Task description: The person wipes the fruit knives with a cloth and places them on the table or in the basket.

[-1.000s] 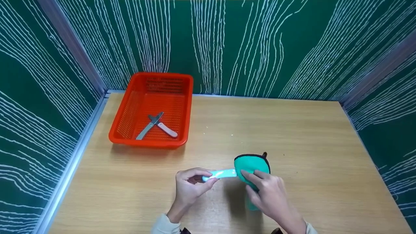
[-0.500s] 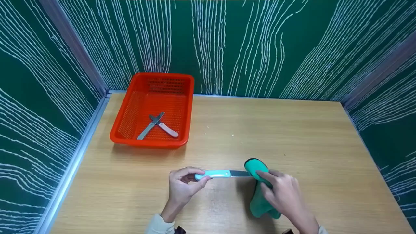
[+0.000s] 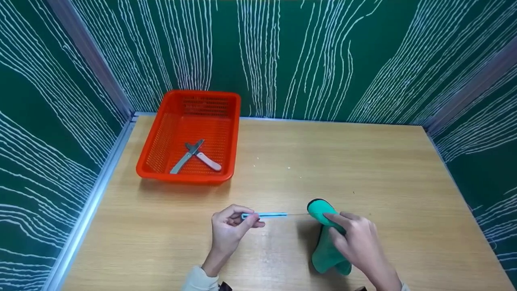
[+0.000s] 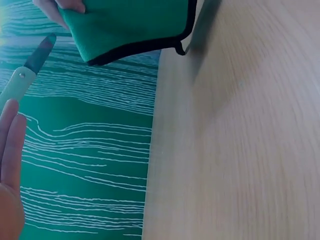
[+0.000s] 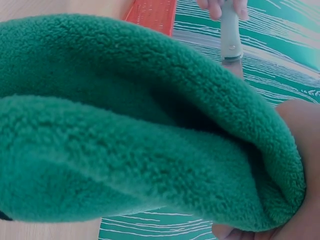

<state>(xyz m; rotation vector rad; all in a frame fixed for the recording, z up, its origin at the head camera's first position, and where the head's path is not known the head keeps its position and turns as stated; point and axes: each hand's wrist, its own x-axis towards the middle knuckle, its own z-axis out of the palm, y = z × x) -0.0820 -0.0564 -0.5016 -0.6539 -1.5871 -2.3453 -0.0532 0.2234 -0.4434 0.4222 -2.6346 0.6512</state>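
A folding knife [image 3: 268, 215] with a pale mint handle is held level above the table, its blade swung out. My left hand [image 3: 230, 230] pinches the end of that handle between thumb and fingers. In the head view the knife stands edge-on, so its blade shows as a thin line. A green plush cloth [image 3: 325, 258] with black trim hangs from my right hand [image 3: 357, 236], whose thumb and fingers grip a fold of it at the blade's tip. In the left wrist view the bare blade [image 4: 40, 56] points toward the cloth. The cloth hides most of the right fingers in the right wrist view.
A red plastic basket [image 3: 143, 155] stands at the table's back left. Inside lie two crossed knives, one with a grey-green handle [image 3: 181, 163] and one with a pink handle [image 3: 209, 162]. Small white specks dot the wooden table [image 3: 363, 157]. Green walls with white lines enclose it.
The cloth has slid right, from the knife's handle along the blade to its tip, uncovering the blade. My left hand has shifted slightly left and turned the knife from flat to edge-on.
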